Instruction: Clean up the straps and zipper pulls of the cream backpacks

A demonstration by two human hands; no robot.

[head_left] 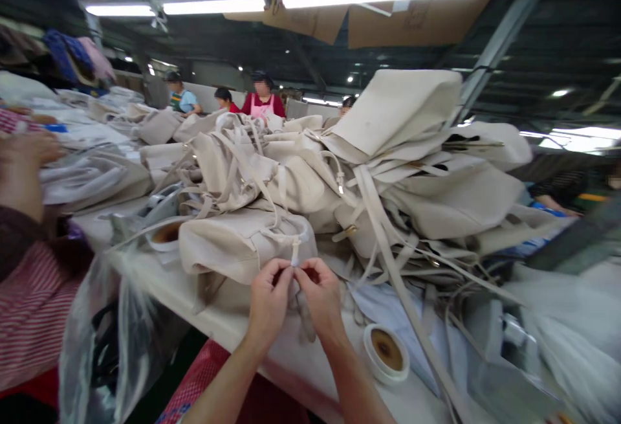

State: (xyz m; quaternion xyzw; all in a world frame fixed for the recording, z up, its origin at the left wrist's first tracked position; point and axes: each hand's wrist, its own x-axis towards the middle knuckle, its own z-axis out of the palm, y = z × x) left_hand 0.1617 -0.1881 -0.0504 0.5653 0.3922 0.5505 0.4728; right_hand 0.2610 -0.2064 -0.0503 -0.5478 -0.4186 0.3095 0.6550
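Note:
My left hand [270,294] and my right hand [320,293] meet at the near side of a beige handbag [220,243]. Thumbs and fingertips of both pinch the end of a thin bag strap [295,249], where a small whitish piece shows. Fingers hide the exact detail at the tip. The handbag lies on its side on the pale table [233,320], with its narrow cord looping towards my hands. Just below my fingers hang some beige strip ends [305,320].
A large heap of beige bags [436,204] rises behind and to the right. A white bowl of brown liquid [385,353] stands near my right forearm; another bowl [167,235] is at left. A co-worker's hand [29,152] is at far left. Clear plastic [126,340] hangs off the table edge.

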